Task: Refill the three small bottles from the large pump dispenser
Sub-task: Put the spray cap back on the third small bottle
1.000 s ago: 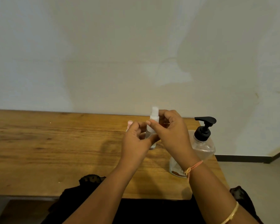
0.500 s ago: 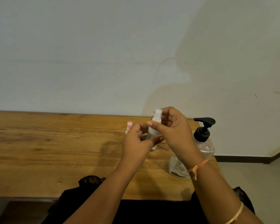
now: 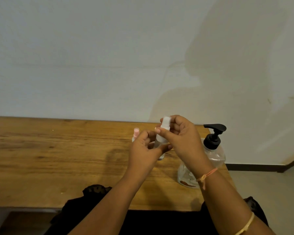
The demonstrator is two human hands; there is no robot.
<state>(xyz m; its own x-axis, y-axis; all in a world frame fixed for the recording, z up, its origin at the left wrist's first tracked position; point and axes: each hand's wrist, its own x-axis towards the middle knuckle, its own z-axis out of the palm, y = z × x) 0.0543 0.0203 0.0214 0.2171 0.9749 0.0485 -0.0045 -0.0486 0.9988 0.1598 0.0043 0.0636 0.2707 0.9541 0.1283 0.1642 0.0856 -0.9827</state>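
Note:
I hold a small clear bottle with a white spray top (image 3: 163, 133) upright above the wooden table (image 3: 58, 158). My left hand (image 3: 145, 151) grips its lower body. My right hand (image 3: 180, 134) pinches the white top with thumb and fingers. A second small bottle with a pink top (image 3: 135, 134) stands on the table just behind my left hand, mostly hidden. The large clear pump dispenser with a black pump head (image 3: 214, 138) stands on the table at the right, partly behind my right wrist. A third small bottle is not visible.
The table runs along a plain white wall (image 3: 109, 56) and ends just right of the dispenser, where grey floor (image 3: 270, 187) shows. Dark clothing (image 3: 159, 223) fills the bottom of the view at the table's near edge.
Both hands with the small bottle have risen slightly, and the bottle leans a little more to the right. My right fingers have shifted around the white top. The dispenser has not moved.

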